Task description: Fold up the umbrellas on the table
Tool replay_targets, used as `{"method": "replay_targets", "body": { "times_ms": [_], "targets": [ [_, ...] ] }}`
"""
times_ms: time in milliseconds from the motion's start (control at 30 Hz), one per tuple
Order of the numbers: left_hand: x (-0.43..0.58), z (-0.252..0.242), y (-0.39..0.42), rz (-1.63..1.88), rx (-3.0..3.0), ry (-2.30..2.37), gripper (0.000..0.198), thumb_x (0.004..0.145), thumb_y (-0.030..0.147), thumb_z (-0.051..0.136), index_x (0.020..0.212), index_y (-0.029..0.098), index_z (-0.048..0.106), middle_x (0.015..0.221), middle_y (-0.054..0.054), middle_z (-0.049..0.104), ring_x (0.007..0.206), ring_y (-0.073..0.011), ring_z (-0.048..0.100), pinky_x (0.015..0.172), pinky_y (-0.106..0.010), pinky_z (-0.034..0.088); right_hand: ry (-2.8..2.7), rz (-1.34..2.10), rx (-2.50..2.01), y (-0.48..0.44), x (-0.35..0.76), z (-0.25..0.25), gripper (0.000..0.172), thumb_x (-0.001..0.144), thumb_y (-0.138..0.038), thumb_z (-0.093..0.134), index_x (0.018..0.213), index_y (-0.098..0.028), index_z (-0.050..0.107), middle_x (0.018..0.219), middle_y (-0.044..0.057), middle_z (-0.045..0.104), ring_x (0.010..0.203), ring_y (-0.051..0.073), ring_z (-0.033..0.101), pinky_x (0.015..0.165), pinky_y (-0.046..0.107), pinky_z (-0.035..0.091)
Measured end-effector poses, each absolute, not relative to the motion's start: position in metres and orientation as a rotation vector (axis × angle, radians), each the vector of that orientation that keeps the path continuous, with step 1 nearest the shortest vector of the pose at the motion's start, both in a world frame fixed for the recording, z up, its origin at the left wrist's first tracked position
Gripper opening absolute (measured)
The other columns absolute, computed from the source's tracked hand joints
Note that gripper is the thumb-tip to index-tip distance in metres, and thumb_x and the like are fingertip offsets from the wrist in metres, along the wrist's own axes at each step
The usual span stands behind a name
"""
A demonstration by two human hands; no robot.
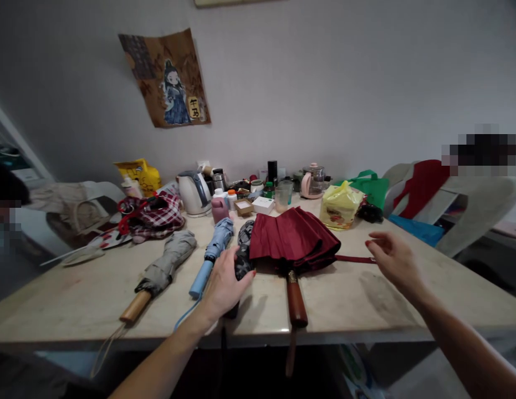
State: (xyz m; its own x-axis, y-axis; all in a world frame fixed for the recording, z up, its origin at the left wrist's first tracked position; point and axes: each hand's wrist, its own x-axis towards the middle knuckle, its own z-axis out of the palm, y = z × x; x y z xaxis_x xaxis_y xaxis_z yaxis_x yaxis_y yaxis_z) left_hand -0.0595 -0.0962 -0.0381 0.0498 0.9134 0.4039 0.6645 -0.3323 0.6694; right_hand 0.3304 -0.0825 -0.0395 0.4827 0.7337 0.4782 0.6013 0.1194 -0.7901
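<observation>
A maroon umbrella (293,238) lies loosely folded on the table, its brown wooden handle (297,302) toward me. Its narrow strap (353,259) stretches out to the right. My right hand (393,260) hovers by the strap's end, fingers loosely bent and apart; no grip on it shows. My left hand (228,282) is spread over a black-and-grey patterned umbrella (243,260), thumb toward the maroon one; whether it touches is unclear. Left of it lie a light blue umbrella (218,241) and a grey umbrella (168,260) with a wooden handle, both furled.
Along the wall stand a white kettle (193,194), a pink-handled glass pot (313,183), small boxes, bottles and a yellow bag (341,205). A plaid cloth item (164,216) lies at left. People sit at both sides. The table's front edge (349,335) is near me.
</observation>
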Motion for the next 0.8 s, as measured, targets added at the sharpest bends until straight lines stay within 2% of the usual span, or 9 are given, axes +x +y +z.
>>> {"method": "replay_targets", "body": {
  "times_ms": [100,167,267,333,500,567,633,700,800],
  "targets": [
    [-0.071,-0.054,-0.084,1.066,1.982,1.66,0.09,0.062,0.033,0.076,0.142,0.009,0.041,0.139,-0.023,0.05,0.131,-0.0372,0.047,0.11,-0.048,0.034,-1.682,0.32,-1.259,-0.098,0.251,-0.015,0.016,0.078,-0.035,0.056,0.089,-0.023,0.06,0.083,0.007,0.067,0.074,0.021,0.062,0.068,0.033,0.048],
    [-0.073,-0.06,-0.079,1.043,1.935,1.642,0.097,0.059,0.025,0.076,0.145,0.008,0.036,0.138,-0.023,0.051,0.134,-0.0376,0.044,0.111,-0.046,0.033,-1.982,0.388,-1.111,-0.103,0.198,-0.006,0.012,0.084,-0.028,0.051,0.089,-0.022,0.061,0.084,0.006,0.066,0.073,0.018,0.061,0.068,0.03,0.047],
    [-0.081,-0.063,-0.076,1.057,1.799,1.638,0.096,0.058,0.015,0.072,0.146,0.009,0.035,0.119,-0.02,0.064,0.121,-0.0351,0.057,0.103,-0.041,0.04,-2.34,0.397,-0.949,-0.09,0.133,-0.006,0.014,0.085,-0.017,0.047,0.083,-0.019,0.061,0.083,0.006,0.065,0.075,0.017,0.059,0.07,0.027,0.044],
    [-0.09,-0.064,-0.075,1.057,1.705,1.675,0.093,0.059,0.015,0.071,0.145,0.01,0.036,0.107,-0.017,0.068,0.107,-0.033,0.063,0.095,-0.039,0.044,-2.423,0.396,-1.024,-0.068,0.103,-0.011,0.019,0.086,-0.012,0.045,0.084,-0.017,0.063,0.081,0.007,0.066,0.074,0.017,0.06,0.068,0.026,0.043],
    [-0.11,-0.069,-0.079,1.046,1.72,1.741,0.085,0.063,0.015,0.066,0.143,0.009,0.038,0.111,-0.018,0.067,0.1,-0.0304,0.064,0.09,-0.039,0.045,-2.402,0.482,-1.12,-0.011,0.058,-0.02,0.033,0.083,-0.006,0.05,0.11,-0.016,0.066,0.099,0.011,0.072,0.089,0.021,0.066,0.08,0.028,0.045],
    [-0.113,-0.071,-0.081,1.088,1.718,1.729,0.081,0.062,0.014,0.067,0.14,0.011,0.042,0.11,-0.016,0.067,0.099,-0.0294,0.064,0.09,-0.037,0.045,-2.393,0.52,-1.109,0.001,0.045,-0.022,0.031,0.081,-0.006,0.054,0.106,-0.018,0.068,0.101,0.009,0.073,0.092,0.022,0.066,0.083,0.029,0.046],
    [-0.116,-0.071,-0.082,1.13,1.689,1.702,0.078,0.061,0.014,0.069,0.136,0.013,0.047,0.104,-0.013,0.068,0.096,-0.0281,0.064,0.089,-0.036,0.045,-2.356,0.55,-1.12,0.008,0.037,-0.024,0.022,0.077,-0.006,0.058,0.093,-0.018,0.069,0.093,0.008,0.073,0.089,0.022,0.067,0.082,0.029,0.047],
    [-0.118,-0.071,-0.08,1.144,1.647,1.695,0.077,0.06,0.015,0.07,0.133,0.014,0.049,0.098,-0.011,0.069,0.091,-0.0265,0.064,0.085,-0.034,0.045,-2.29,0.576,-1.141,0.01,0.034,-0.027,0.013,0.075,-0.007,0.06,0.079,-0.017,0.066,0.082,0.006,0.071,0.084,0.022,0.066,0.077,0.029,0.048],
    [-0.125,-0.071,-0.076,1.197,1.472,1.607,0.08,0.056,0.013,0.072,0.132,0.014,0.048,0.092,-0.008,0.068,0.081,-0.0218,0.063,0.074,-0.03,0.046,-2.177,0.658,-1.148,0.013,0.039,-0.029,0.012,0.074,-0.008,0.059,0.069,-0.019,0.058,0.065,0.001,0.064,0.069,0.017,0.064,0.066,0.026,0.048]
  ]
}}
